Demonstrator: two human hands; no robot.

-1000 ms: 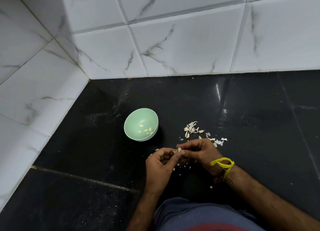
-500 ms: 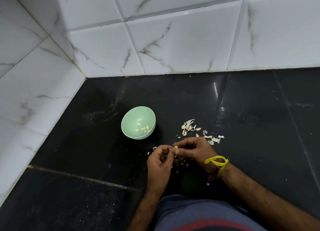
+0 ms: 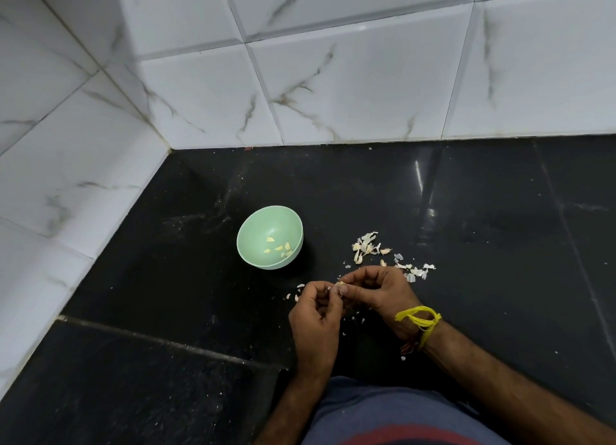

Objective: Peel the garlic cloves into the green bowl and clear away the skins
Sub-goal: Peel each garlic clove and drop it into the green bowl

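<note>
A small garlic clove (image 3: 340,284) is pinched between the fingertips of my left hand (image 3: 316,318) and my right hand (image 3: 380,291), just above the black floor. My right wrist wears a yellow thread. The green bowl (image 3: 253,241) stands on the floor up and left of my hands, with several peeled cloves (image 3: 280,246) in its bottom. A pile of papery skins and garlic bits (image 3: 366,246) lies beyond my right hand. More skin flakes (image 3: 416,271) trail to the right. Most of the held clove is hidden by my fingers.
White marble-patterned wall tiles (image 3: 333,94) close the corner at the back and left. A few skin crumbs (image 3: 295,294) lie left of my hands and under them. My knee in blue cloth (image 3: 383,414) fills the bottom edge.
The hands stay together on the clove, with only small finger shifts. The camera has tilted slightly, so the bowl and skins sit a little higher in view.
</note>
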